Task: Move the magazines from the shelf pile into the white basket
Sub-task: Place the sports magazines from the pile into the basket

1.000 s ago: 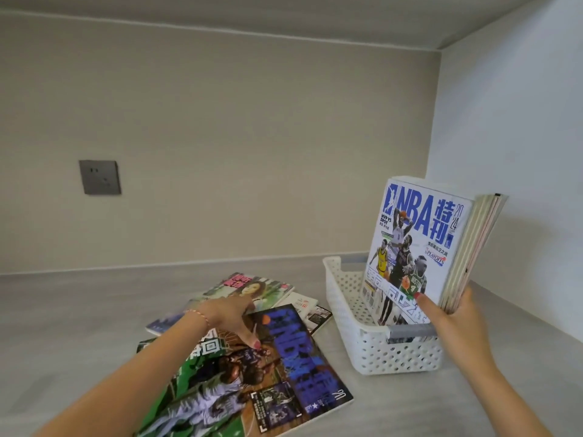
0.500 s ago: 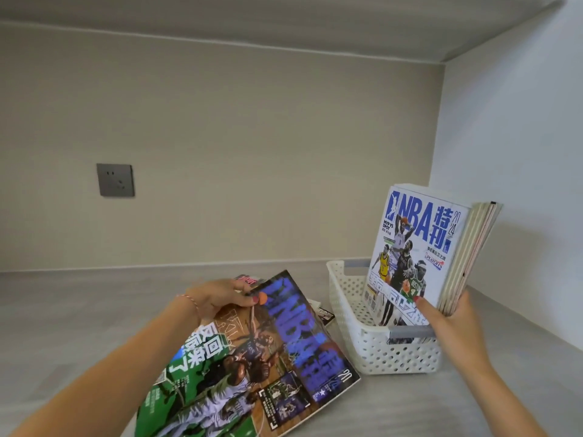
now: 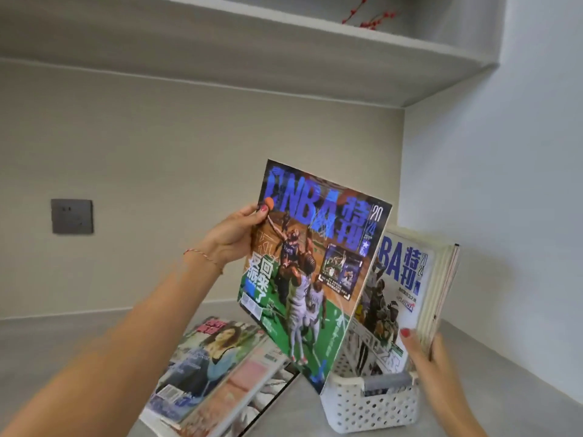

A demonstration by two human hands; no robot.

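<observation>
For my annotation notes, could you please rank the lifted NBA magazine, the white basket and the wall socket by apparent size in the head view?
1. lifted NBA magazine, though nearness to the camera inflates it
2. white basket, partly hidden
3. wall socket

The raised magazine (image 3: 310, 269) hides much of the white basket (image 3: 372, 405).

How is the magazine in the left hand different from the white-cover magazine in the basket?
The lifted magazine has a dark, colourful cover; the white-cover magazine is pale. The left hand holds the first in the air; the second stands in the white basket, steadied by the right hand. Both covers read NBA.
</observation>
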